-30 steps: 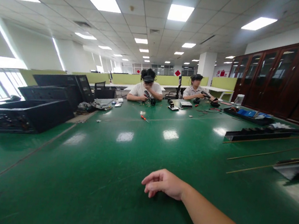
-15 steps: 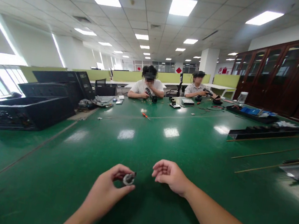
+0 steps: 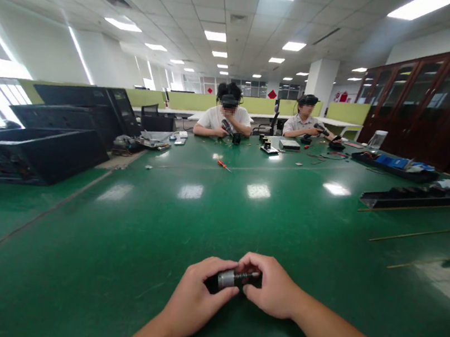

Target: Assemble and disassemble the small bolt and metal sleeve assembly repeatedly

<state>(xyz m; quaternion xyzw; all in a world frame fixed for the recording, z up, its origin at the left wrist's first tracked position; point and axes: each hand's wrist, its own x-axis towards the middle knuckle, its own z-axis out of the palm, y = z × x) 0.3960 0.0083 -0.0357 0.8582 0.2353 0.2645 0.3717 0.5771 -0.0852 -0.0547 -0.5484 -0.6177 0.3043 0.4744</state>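
Low in the head view, my left hand (image 3: pixel 201 294) has its thumb and fingers round a small motor-like silver cylinder (image 3: pixel 227 279) with a dark back end. From its right side sticks out a ridged shaft (image 3: pixel 240 278), which looks like a worm or a spring. My right hand (image 3: pixel 270 289) is curled round the shaft's far end, thumb below and fingers above. Its fingertips are close to those of my left hand. Whether they press on the shaft is hard to see. Both hands are just over the green tabletop (image 3: pixel 149 225).
An orange screwdriver (image 3: pixel 222 165) lies further off. Black computer cases (image 3: pixel 32 156) stand at the left, and a long black metal rail (image 3: pixel 415 198) lies at the right. Across the table sit two people, one in a white shirt (image 3: pixel 207 118) and one in a light shirt (image 3: pixel 294 125).
My left hand has moved right and turned the cylinder sideways, so its shaft now shows. My right hand, apart from it before, has come up to the shaft end.
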